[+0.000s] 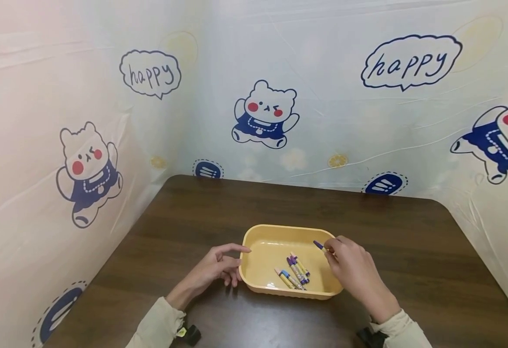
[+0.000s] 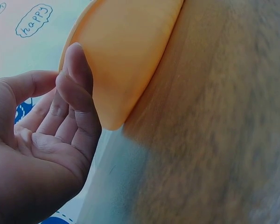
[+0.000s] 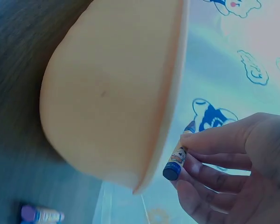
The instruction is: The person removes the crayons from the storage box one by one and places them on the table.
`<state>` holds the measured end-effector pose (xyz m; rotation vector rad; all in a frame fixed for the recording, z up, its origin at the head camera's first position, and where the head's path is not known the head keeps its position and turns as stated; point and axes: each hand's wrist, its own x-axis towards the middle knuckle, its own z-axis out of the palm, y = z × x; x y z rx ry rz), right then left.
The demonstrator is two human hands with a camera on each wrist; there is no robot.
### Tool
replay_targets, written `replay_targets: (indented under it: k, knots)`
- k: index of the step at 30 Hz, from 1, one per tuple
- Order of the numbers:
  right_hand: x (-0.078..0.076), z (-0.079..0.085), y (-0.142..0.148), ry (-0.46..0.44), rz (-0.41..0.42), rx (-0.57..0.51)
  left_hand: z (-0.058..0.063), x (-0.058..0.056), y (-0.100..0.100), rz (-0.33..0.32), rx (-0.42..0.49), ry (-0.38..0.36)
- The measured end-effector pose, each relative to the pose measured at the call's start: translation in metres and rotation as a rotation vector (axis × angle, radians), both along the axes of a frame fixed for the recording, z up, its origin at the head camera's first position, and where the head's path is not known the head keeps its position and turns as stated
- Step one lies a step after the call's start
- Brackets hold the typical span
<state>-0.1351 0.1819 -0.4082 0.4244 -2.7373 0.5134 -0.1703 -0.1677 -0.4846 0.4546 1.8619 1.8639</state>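
Note:
A yellow plastic tray (image 1: 254, 289) with raised walls stands on the dark table. Several crayons (image 1: 296, 270) with printed wrappers lie loose inside it, in its right half. My left hand (image 1: 212, 270) grips the left rim, thumb and fingers around the edge; in the left wrist view the fingers (image 2: 77, 93) overlap the outer wall. Between thumb and fingertips my right hand (image 1: 358, 266) pinches a dark blue crayon (image 3: 177, 156), held above the right rim with its tip towards the tray. The right wrist view shows that crayon beside the rim, raised above the table.
At the lower left of the right wrist view, a crayon with a purple end (image 3: 42, 214) lies on the table outside the tray, close to another blue one. The brown wooden tabletop (image 1: 219, 203) reaches back to printed curtains (image 1: 319, 111) on three sides.

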Motion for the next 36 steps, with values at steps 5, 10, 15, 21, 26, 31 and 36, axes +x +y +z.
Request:
replay_targets:
  k: [5,10,15,21,26,31,36]
  knots:
    - [0.01,0.004,0.015,0.021,-0.019,-0.026,0.0,0.0,0.0,0.0,0.001,-0.001]
    - [0.014,0.002,0.031,0.022,-0.042,-0.072,0.0,0.0,0.0,-0.002,0.003,0.002]
    - [0.014,0.001,0.048,-0.043,-0.047,-0.19,-0.001,0.0,0.0,-0.004,0.005,-0.002]
    - [0.011,-0.008,0.069,-0.158,-0.092,-0.292,0.001,0.0,0.0,0.003,0.002,-0.01]
    - [0.005,-0.026,0.085,-0.315,-0.155,-0.327,0.001,0.0,0.001,0.003,0.005,-0.019]
    - [0.001,-0.041,0.095,-0.435,-0.204,-0.368,0.0,0.0,0.001,0.01,0.003,-0.021]
    - [-0.002,-0.053,0.097,-0.499,-0.228,-0.395,0.001,0.0,0.001,0.014,-0.001,-0.018]
